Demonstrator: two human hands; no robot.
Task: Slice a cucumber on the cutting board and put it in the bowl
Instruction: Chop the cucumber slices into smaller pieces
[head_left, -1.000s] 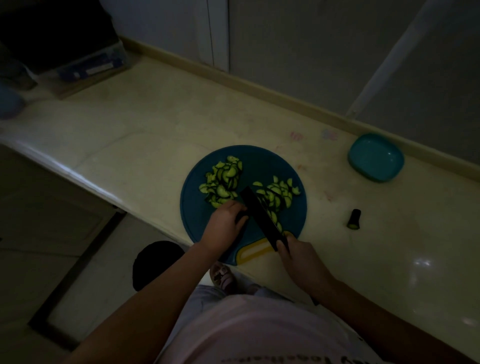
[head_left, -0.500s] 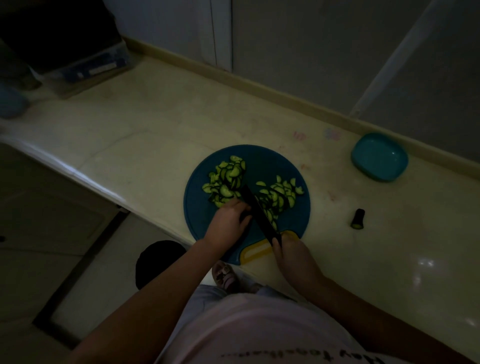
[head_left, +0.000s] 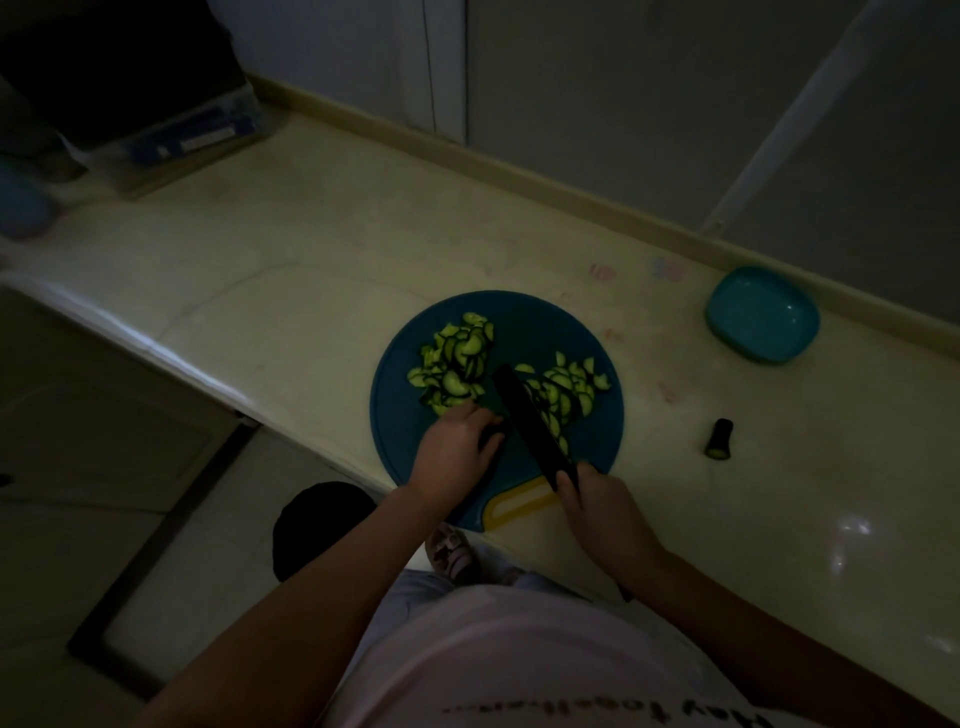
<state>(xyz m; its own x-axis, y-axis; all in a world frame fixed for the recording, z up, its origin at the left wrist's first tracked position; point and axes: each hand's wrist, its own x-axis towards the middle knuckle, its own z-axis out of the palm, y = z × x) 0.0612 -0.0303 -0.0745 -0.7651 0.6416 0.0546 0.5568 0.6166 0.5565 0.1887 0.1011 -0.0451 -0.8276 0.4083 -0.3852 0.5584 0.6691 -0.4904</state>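
The right hand (head_left: 602, 506) grips the knife (head_left: 530, 415); the left hand (head_left: 457, 449) pinches the cucumber (head_left: 489, 436) beside its blade (dim light), so a slip could cut that hand.

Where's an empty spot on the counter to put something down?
Bare counter lies left of the cutting board and between it and the bowl. The board is crowded: cucumber slices, knife, left hand holding cucumber, right hand.

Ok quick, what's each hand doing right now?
Left hand: closed, holding the cucumber piece down on the cutting board.
Right hand: closed, gripping the knife by its handle.
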